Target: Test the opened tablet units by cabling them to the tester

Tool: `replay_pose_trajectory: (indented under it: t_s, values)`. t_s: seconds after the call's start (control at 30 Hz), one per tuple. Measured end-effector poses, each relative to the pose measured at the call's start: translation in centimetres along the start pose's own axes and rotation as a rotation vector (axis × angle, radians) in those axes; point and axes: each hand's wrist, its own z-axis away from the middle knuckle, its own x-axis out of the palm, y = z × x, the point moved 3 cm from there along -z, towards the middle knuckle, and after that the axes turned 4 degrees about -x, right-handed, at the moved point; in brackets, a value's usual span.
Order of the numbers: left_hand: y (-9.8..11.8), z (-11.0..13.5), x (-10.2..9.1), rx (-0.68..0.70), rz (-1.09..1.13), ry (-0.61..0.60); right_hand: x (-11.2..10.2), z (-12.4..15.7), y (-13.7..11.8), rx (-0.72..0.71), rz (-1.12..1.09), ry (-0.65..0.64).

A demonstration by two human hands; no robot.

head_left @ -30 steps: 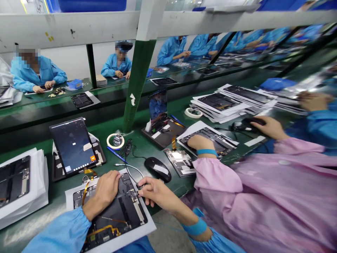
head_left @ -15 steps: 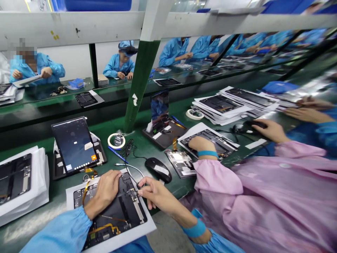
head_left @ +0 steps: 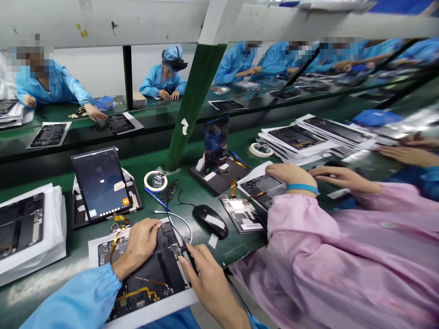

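On the green workbench, head view, I log these items.

Item one: an open tablet housing, its boards and black internal panels exposed, lies flat on a white sheet directly before the wearer.

Item two: the left hand rests on the housing's upper left, fingers pressed together and laid against it, with a yellow flex cable just beside them.

Item three: the right hand sits at the housing's right edge, its fingertips at a small connector. From this distance I cannot tell whether they pinch it.

Item four: a thin cable curves up from the housing toward a black cable bundle.

Nearby: a black computer mouse, a blue pen, a tape roll, and a lit tablet in a black tray.

To the right, a co-worker in a pink gown has one hand on a second tablet housing. Beyond the green pillar, blue-gowned workers sit along the facing bench.
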Motion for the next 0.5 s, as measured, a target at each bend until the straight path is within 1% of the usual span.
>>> replay_pose_trajectory:
  t_s: [0.13, 0.23, 0.27, 0.3, 0.33, 0.43, 0.47, 0.5]
  values:
    - [-0.1, -0.1, 0.2, 0.001, -0.009, 0.004, 0.1, 0.1, 0.2, -0.043, 0.044, 0.009]
    - [-0.1, -0.2, 0.3, -0.016, -0.028, -0.025, -0.7, -0.7, 0.7, -0.067, 0.047, -0.043]
    - [-0.1, -0.2, 0.3, -0.019, -0.035, -0.035, -1.2, -1.2, 1.1, -0.091, 0.063, -0.033]
    - [-0.1, -0.3, 0.3, -0.022, -0.044, -0.041, -1.8, -1.9, 1.5, -0.124, 0.096, 0.010]
    - [-0.1, -0.3, 0.3, -0.025, -0.052, -0.043, -2.6, -2.6, 2.0, -0.163, 0.148, 0.087]
    - [0.1, 0.0, 0.3, -0.040, -0.064, -0.035, -4.5, -4.8, 3.9, -0.234, 0.374, 0.367]
    - [0.2, 0.2, 0.3, -0.045, -0.065, -0.037, -4.7, -5.4, 4.6, -0.232, 0.443, 0.416]
    - [0.4, 0.4, 0.3, -0.050, -0.068, -0.045, -4.6, -5.9, 5.2, -0.218, 0.504, 0.431]
